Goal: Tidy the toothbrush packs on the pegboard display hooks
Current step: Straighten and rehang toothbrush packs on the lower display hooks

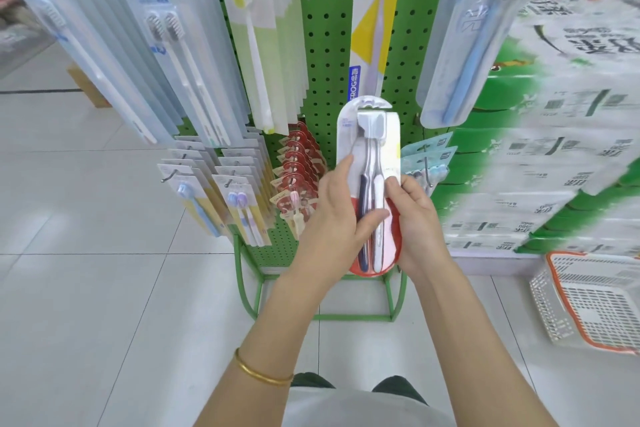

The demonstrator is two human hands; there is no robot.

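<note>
Head view only.

Two-brush toothbrush pack (370,135) held upright between both hands, in front of the lower part of the green pegboard (325,28), right of its centre. Hang tab at top, apparently clear of any hook; red bottom end down near the wrists. Inside: one dark blue and one white handle side by side, heads up under a grey cap.

Left hand (332,215) grips the pack's left edge: thumb laid across the front over both handles, index finger stretched up along the edge. Right hand (417,218) grips the right edge, fingers curled round it, thumb tip on the front. Both hands closed on the same pack, at its lower half. Gold bangle (259,371) on the left forearm.

Row of red packs (298,163) hangs just left of the left hand. Teal packs (427,152) on a hook just right of the held pack. Long clear packs (166,45) fill the upper-left of the board; yellow-and-white pack (372,28) hangs directly above the held one.

White mesh basket (588,305) on the floor at far right, beside stacked printed cartons (554,149).
</note>
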